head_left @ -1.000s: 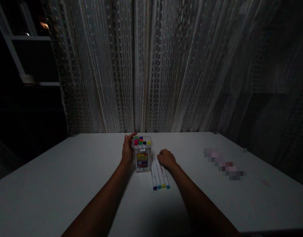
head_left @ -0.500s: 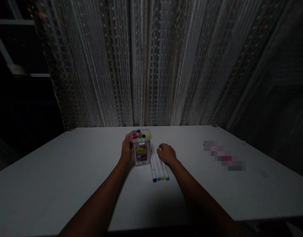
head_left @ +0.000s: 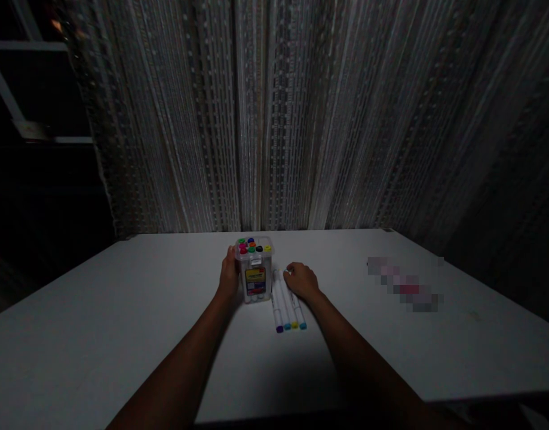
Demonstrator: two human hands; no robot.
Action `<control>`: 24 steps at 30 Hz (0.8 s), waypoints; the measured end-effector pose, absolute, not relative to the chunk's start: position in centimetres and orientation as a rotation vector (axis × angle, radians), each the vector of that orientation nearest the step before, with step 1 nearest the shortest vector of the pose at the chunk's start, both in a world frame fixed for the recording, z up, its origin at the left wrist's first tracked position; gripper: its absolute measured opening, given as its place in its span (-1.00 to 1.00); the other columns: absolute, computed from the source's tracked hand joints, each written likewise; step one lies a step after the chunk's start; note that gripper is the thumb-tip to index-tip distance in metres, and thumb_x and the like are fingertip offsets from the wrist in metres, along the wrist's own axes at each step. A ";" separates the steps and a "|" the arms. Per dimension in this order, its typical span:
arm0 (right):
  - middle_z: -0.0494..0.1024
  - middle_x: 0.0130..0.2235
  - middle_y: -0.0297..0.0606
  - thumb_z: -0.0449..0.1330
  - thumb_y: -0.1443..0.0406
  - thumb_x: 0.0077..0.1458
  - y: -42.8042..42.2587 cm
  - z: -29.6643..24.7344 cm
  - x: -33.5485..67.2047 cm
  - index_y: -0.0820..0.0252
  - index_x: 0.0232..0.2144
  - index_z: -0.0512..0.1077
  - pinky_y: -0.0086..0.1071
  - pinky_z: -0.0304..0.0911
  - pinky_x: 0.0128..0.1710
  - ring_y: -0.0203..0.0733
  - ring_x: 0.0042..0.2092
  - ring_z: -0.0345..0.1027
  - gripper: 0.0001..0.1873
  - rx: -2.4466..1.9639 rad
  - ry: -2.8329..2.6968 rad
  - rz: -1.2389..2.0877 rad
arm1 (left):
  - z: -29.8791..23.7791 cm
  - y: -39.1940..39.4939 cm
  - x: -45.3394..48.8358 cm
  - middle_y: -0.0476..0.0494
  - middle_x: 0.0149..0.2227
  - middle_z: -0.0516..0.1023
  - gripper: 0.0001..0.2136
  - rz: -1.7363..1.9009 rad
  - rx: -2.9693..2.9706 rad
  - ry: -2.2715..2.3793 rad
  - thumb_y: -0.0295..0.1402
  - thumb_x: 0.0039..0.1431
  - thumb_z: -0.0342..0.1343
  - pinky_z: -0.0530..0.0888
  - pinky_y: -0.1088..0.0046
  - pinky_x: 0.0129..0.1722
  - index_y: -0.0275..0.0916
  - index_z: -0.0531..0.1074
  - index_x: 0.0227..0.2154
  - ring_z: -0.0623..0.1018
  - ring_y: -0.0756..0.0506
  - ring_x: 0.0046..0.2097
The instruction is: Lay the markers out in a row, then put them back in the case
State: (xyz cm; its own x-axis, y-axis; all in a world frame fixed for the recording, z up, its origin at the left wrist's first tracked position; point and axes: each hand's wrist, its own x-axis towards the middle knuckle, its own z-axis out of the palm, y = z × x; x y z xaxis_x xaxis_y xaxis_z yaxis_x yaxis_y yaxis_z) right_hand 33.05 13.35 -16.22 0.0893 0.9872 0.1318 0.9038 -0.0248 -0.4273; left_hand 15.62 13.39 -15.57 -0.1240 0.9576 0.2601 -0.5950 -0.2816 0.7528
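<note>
A clear plastic marker box [head_left: 257, 278] with a yellow and dark label stands upright on the table. Coloured marker ends [head_left: 251, 246] show in its top. My left hand [head_left: 229, 276] is wrapped round the left side of the box, its fingers partly hidden behind it. Just right of the box, several white markers [head_left: 287, 301] lie side by side, with purple, blue and yellow ends toward me. My right hand [head_left: 301, 279] rests at their far ends, fingers curled in and touching the rightmost marker [head_left: 298, 307]; the fingertips are partly hidden.
The white table [head_left: 135, 304] reaches to a patterned curtain [head_left: 274, 131] at the back. A pixelated pinkish and red item [head_left: 406, 285] lies on the right of the table. Its near edge runs below my forearms. The room is dim.
Both hands, the box and the markers keep almost the same places. The view has shifted very slightly.
</note>
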 end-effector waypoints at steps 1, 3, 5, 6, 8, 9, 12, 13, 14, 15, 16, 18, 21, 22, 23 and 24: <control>0.52 -0.10 -0.13 0.07 0.22 0.09 13.4 -16.2 33.0 0.20 -0.12 0.45 -0.34 0.22 -0.16 -0.07 -0.08 0.39 -0.67 -1.974 -1.857 0.281 | -15.6 13.3 15.7 -0.20 -0.30 0.61 -0.48 1.674 0.891 0.577 0.12 -0.02 0.06 0.51 0.24 -0.19 -0.29 0.48 -0.27 0.59 -0.22 -0.20; 0.52 -0.10 -0.13 0.07 0.22 0.09 13.4 -16.2 33.0 0.20 -0.12 0.46 -0.34 0.22 -0.15 -0.07 -0.07 0.39 -0.67 -1.968 -1.857 0.277 | -15.6 13.2 15.7 -0.22 -0.28 0.61 -0.45 1.657 0.902 0.574 0.14 -0.02 0.04 0.50 0.21 -0.18 -0.30 0.48 -0.25 0.59 -0.23 -0.19; 0.52 -0.09 -0.14 0.07 0.22 0.09 13.4 -16.3 33.0 0.20 -0.12 0.46 -0.35 0.22 -0.15 -0.07 -0.07 0.39 -0.67 -1.958 -1.862 0.274 | -15.6 13.2 15.8 -0.23 -0.27 0.61 -0.43 1.634 0.903 0.574 0.15 -0.01 0.03 0.50 0.18 -0.18 -0.31 0.47 -0.23 0.59 -0.24 -0.19; 0.52 -0.09 -0.14 0.08 0.22 0.09 13.5 -16.3 33.0 0.20 -0.12 0.46 -0.35 0.22 -0.15 -0.08 -0.07 0.39 -0.67 -1.955 -1.864 0.273 | -15.6 13.2 15.8 -0.23 -0.28 0.61 -0.42 1.628 0.900 0.577 0.16 -0.02 0.02 0.50 0.17 -0.19 -0.31 0.47 -0.22 0.59 -0.25 -0.19; 0.52 -0.09 -0.14 0.08 0.22 0.09 13.5 -16.4 33.0 0.19 -0.12 0.46 -0.34 0.22 -0.15 -0.08 -0.07 0.39 -0.66 -1.956 -1.864 0.273 | -15.6 13.3 15.7 -0.24 -0.27 0.61 -0.41 1.625 0.891 0.584 0.16 -0.03 0.02 0.51 0.16 -0.20 -0.31 0.47 -0.22 0.59 -0.25 -0.19; 0.52 -0.09 -0.14 0.08 0.21 0.09 13.6 -16.4 33.0 0.19 -0.12 0.46 -0.34 0.22 -0.15 -0.08 -0.07 0.39 -0.66 -1.958 -1.862 0.270 | -15.7 13.3 15.7 -0.24 -0.27 0.61 -0.41 1.623 0.888 0.588 0.17 -0.03 0.03 0.51 0.16 -0.20 -0.31 0.47 -0.21 0.59 -0.26 -0.19; 0.52 -0.09 -0.15 0.08 0.20 0.08 13.6 -16.5 33.0 0.19 -0.12 0.46 -0.34 0.22 -0.15 -0.07 -0.07 0.39 -0.66 -1.962 -1.861 0.261 | -15.7 13.5 15.6 -0.24 -0.27 0.61 -0.39 1.614 0.888 0.598 0.18 -0.04 0.02 0.52 0.16 -0.23 -0.31 0.47 -0.20 0.59 -0.26 -0.22; 0.52 -0.10 -0.15 0.08 0.20 0.08 13.6 -16.5 33.0 0.19 -0.12 0.46 -0.34 0.22 -0.15 -0.07 -0.07 0.39 -0.66 -1.961 -1.863 0.259 | -15.8 13.5 15.5 -0.25 -0.28 0.61 -0.38 1.610 0.890 0.602 0.18 -0.04 0.02 0.52 0.16 -0.23 -0.32 0.47 -0.19 0.59 -0.25 -0.23; 0.52 -0.10 -0.15 0.08 0.21 0.08 13.6 -16.5 33.0 0.19 -0.13 0.46 -0.35 0.22 -0.15 -0.07 -0.07 0.39 -0.66 -1.961 -1.865 0.260 | -15.8 13.5 15.5 -0.25 -0.28 0.61 -0.38 1.609 0.893 0.605 0.18 -0.03 0.01 0.52 0.16 -0.24 -0.32 0.47 -0.19 0.59 -0.25 -0.23; 0.52 -0.10 -0.15 0.08 0.21 0.09 13.5 -16.5 33.0 0.19 -0.13 0.46 -0.35 0.22 -0.15 -0.08 -0.07 0.39 -0.67 -1.959 -1.869 0.263 | -15.8 13.5 15.5 -0.24 -0.29 0.61 -0.38 1.610 0.896 0.609 0.18 -0.03 0.01 0.52 0.17 -0.24 -0.32 0.46 -0.19 0.60 -0.25 -0.24; 0.52 -0.10 -0.15 0.08 0.21 0.09 13.5 -16.4 32.9 0.19 -0.13 0.46 -0.35 0.22 -0.15 -0.08 -0.08 0.39 -0.67 -1.959 -1.871 0.268 | -15.9 13.5 15.5 -0.24 -0.29 0.61 -0.38 1.610 0.900 0.613 0.18 -0.03 0.00 0.52 0.17 -0.24 -0.32 0.46 -0.19 0.60 -0.24 -0.25; 0.52 -0.10 -0.16 0.08 0.22 0.09 13.4 -16.3 32.9 0.19 -0.12 0.46 -0.35 0.21 -0.15 -0.09 -0.08 0.39 -0.67 -1.964 -1.873 0.274 | -15.9 13.4 15.6 -0.24 -0.30 0.61 -0.38 1.611 0.906 0.618 0.18 -0.02 0.00 0.52 0.20 -0.25 -0.32 0.47 -0.19 0.60 -0.23 -0.26; 0.52 -0.09 -0.15 0.08 0.21 0.09 13.4 -16.2 32.9 0.19 -0.12 0.46 -0.36 0.21 -0.15 -0.09 -0.07 0.38 -0.67 -1.970 -1.872 0.272 | -15.8 13.4 15.7 -0.23 -0.32 0.61 -0.39 1.630 0.903 0.619 0.18 -0.02 0.01 0.52 0.24 -0.27 -0.32 0.47 -0.21 0.60 -0.21 -0.28; 0.51 -0.09 -0.15 0.08 0.21 0.09 13.3 -16.2 32.9 0.19 -0.12 0.46 -0.36 0.21 -0.15 -0.09 -0.07 0.38 -0.66 -1.971 -1.870 0.272 | -15.8 13.5 15.6 -0.22 -0.33 0.62 -0.41 1.641 0.900 0.615 0.17 -0.02 0.02 0.52 0.26 -0.28 -0.31 0.47 -0.22 0.60 -0.21 -0.29; 0.51 -0.09 -0.15 0.07 0.21 0.09 13.3 -16.1 33.0 0.19 -0.11 0.45 -0.36 0.21 -0.16 -0.09 -0.07 0.38 -0.66 -1.969 -1.870 0.272 | -15.7 13.6 15.6 -0.21 -0.34 0.61 -0.42 1.651 0.899 0.609 0.17 -0.02 0.02 0.52 0.28 -0.29 -0.30 0.48 -0.23 0.60 -0.20 -0.30; 0.51 -0.09 -0.15 0.07 0.21 0.09 13.3 -16.1 33.0 0.19 -0.11 0.45 -0.35 0.21 -0.16 -0.09 -0.07 0.38 -0.66 -1.968 -1.870 0.273 | -15.6 13.8 15.4 -0.20 -0.34 0.61 -0.43 1.660 0.899 0.605 0.17 -0.01 0.01 0.51 0.30 -0.31 -0.29 0.48 -0.24 0.60 -0.19 -0.30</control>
State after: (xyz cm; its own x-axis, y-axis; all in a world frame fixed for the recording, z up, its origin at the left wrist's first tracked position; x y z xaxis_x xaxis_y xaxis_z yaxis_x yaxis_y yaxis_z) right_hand 32.96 13.32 -16.12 0.0810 0.9872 0.1373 0.9068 -0.0158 -0.4212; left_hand 15.44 13.75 -15.62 -0.1119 0.9612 0.2520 -0.5736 -0.2696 0.7735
